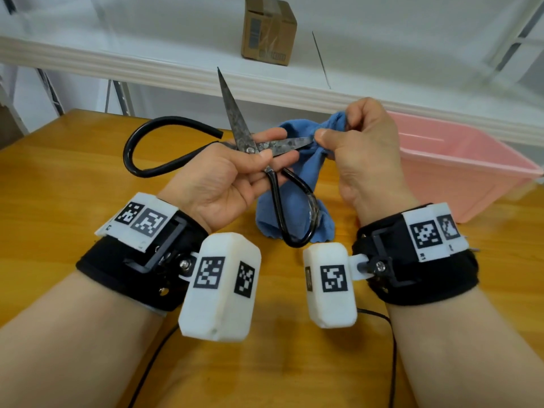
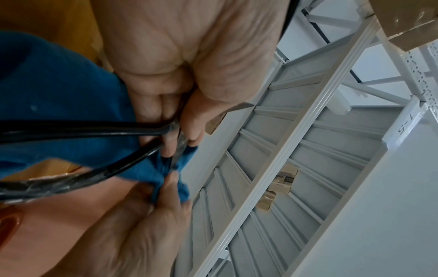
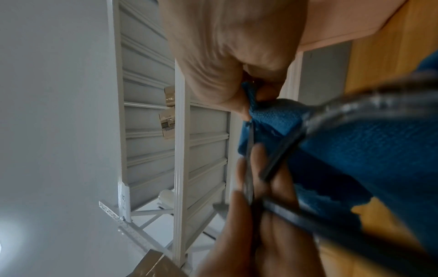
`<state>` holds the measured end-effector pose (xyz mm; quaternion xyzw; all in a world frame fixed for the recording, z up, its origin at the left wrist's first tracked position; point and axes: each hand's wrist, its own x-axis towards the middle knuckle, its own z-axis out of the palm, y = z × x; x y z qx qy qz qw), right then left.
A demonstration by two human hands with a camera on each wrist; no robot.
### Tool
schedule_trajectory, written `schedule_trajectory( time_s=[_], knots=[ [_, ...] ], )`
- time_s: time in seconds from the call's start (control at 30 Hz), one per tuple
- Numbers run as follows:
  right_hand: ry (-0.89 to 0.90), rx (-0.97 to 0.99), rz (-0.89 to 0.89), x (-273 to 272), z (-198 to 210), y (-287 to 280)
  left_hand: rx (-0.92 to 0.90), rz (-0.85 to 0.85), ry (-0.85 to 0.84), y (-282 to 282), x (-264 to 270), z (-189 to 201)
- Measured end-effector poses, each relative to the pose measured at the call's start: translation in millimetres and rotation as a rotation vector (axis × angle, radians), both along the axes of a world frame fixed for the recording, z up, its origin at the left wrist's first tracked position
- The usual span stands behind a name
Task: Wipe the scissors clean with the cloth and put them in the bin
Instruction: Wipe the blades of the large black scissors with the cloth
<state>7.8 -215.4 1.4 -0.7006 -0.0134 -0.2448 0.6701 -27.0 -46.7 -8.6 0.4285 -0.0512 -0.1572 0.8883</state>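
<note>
Old scissors (image 1: 250, 144) with stained blades and large black loop handles are spread wide, held above the wooden table. My left hand (image 1: 235, 172) pinches them at the pivot, thumb on top, fingers beneath. One blade points up and away, the other points right into the blue cloth (image 1: 306, 172). My right hand (image 1: 362, 142) pinches the cloth around that blade's tip. The cloth hangs down to the table. In the left wrist view the black handles (image 2: 83, 131) cross the cloth (image 2: 59, 93). The right wrist view shows the cloth (image 3: 355, 150) bunched at my fingertips. The pink bin (image 1: 471, 160) stands at the right.
A cardboard box (image 1: 269, 30) sits on a white shelf (image 1: 147, 63) behind the table (image 1: 73, 187). White metal racking fills the background of both wrist views. Black cables (image 1: 393, 348) trail over the table near my forearms.
</note>
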Motion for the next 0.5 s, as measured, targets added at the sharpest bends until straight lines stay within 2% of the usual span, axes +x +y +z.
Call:
schedule_trajectory(
  time_s=[0.13,0.33,0.5],
  knots=[
    [0.009,0.005,-0.049,2,1,-18,-0.115,0.02,-0.007,12,4,8],
    [0.046,-0.048,0.05,5,0,-6,-0.114,0.014,0.054,18,5,7],
    [0.009,-0.097,-0.026,5,4,-12,-0.143,0.034,0.097,18,9,4]
  ],
)
